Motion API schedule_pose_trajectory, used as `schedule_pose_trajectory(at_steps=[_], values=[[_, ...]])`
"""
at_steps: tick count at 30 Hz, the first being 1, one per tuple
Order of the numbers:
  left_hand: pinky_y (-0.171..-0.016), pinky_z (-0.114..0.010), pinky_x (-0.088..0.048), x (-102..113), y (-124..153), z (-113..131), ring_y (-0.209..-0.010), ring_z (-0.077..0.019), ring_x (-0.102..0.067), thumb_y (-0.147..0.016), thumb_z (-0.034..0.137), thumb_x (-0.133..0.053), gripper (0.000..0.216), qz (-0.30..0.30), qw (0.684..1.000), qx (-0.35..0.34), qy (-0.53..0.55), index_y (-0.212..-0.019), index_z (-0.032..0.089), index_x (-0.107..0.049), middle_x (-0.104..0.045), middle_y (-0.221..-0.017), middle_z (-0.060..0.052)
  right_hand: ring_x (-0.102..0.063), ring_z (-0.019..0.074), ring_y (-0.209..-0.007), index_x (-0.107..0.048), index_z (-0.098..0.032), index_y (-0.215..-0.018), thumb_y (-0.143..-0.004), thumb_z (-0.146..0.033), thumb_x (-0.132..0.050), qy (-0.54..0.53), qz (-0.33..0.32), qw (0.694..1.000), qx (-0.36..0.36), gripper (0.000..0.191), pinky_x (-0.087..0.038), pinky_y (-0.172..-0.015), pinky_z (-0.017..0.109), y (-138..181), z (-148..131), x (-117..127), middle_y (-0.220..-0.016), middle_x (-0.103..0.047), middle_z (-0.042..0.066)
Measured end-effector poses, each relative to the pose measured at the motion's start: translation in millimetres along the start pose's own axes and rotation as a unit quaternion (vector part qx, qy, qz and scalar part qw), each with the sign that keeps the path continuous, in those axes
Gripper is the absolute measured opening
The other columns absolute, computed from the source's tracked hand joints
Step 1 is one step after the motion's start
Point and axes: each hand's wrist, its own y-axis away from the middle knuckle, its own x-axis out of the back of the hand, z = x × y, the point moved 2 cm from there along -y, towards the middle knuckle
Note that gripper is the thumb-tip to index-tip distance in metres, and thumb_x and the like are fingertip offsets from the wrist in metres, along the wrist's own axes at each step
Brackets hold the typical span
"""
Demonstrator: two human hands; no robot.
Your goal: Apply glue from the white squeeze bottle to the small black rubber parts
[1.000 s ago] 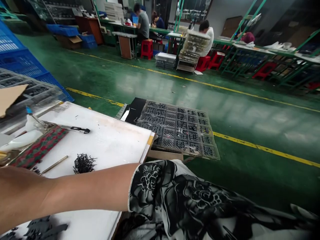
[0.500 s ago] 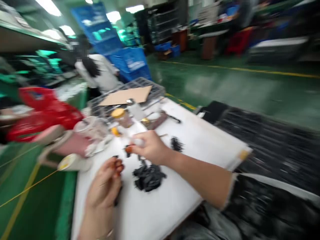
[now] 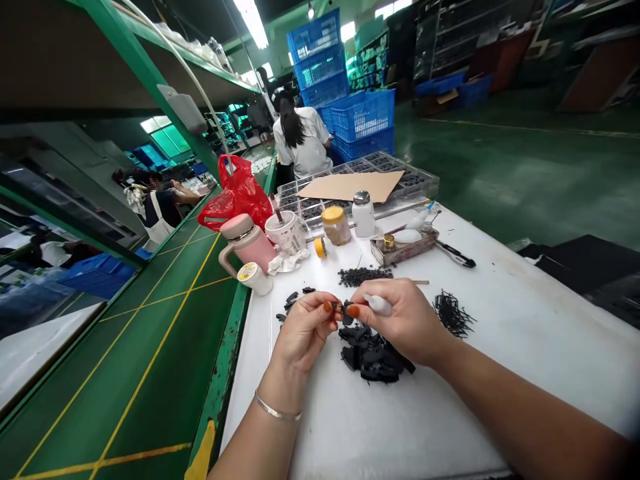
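Note:
My left hand (image 3: 297, 333) is closed in a pinch on a tiny dark piece, mostly hidden by its fingertips. Against it, the thumb and forefinger of my right hand (image 3: 413, 323) grip a small black plastic part (image 3: 347, 313). A white squeeze bottle (image 3: 379, 305) is also tucked in my right hand, its tip pointing left. Both hands meet just above a heap of black plastic parts (image 3: 375, 360) on the white tabletop (image 3: 370, 427). Several similar black pieces (image 3: 291, 301) lie behind my left hand. Small black rings (image 3: 363, 275) are piled beyond the fingers, and thin black sticks (image 3: 454, 313) right of my right hand.
Behind stand a pink tumbler (image 3: 253, 247), a mug (image 3: 287, 233), a yellow-lidded jar (image 3: 336, 225), a white metal-topped bottle (image 3: 363, 215) and a box with a cutter (image 3: 456, 255). Compartment trays (image 3: 420, 179) carry cardboard (image 3: 353, 187). A green conveyor (image 3: 165, 333) runs left; a co-worker (image 3: 305, 143) sits ahead.
My hands were apart, with the right one raised holding the bottle and a black piece; now their fingertips meet. The view has turned left and become sharper.

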Motion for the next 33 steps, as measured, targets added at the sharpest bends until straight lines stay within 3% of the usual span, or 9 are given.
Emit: schedule_pose_trajectory(at_steps=[22,28,33], values=[[-0.049,-0.014,-0.051,-3.4,2.2,1.9,-0.057,-0.0085,-0.061,-0.063,0.021,-0.081,0.016,0.001,0.999,-0.031,-0.045,-0.075,0.014,-0.073,-0.067,-0.067,-0.003,-0.048,0.0090,-0.055,-0.062,-0.013,-0.064,-0.083,-0.027,-0.060,0.045,-0.007,0.999,-0.001,0.023,-0.034,-0.053,0.021,0.5,2.5,-1.3,-0.059,-0.057,-0.001],[-0.050,-0.015,-0.051,-3.8,2.7,3.5,-0.059,-0.0092,-0.062,-0.064,0.022,-0.080,0.016,0.022,0.996,-0.048,-0.068,-0.075,0.015,-0.072,-0.068,-0.069,-0.002,-0.037,0.0083,-0.050,-0.059,-0.013,-0.061,-0.082,-0.034,-0.060,-0.016,-0.018,0.996,-0.084,0.029,-0.028,-0.046,0.021,0.2,5.7,-0.8,-0.051,-0.047,-0.003],[-0.051,-0.014,-0.050,-3.3,2.9,4.0,-0.058,-0.0080,-0.061,-0.062,0.018,-0.080,0.016,0.033,0.994,-0.062,-0.089,-0.075,0.015,-0.072,-0.069,-0.072,-0.003,-0.040,0.0092,-0.049,-0.060,-0.013,-0.061,-0.079,-0.034,-0.061,-0.077,-0.037,0.986,-0.140,0.027,-0.027,-0.045,0.022,-1.4,6.4,-2.1,-0.051,-0.049,-0.002]])
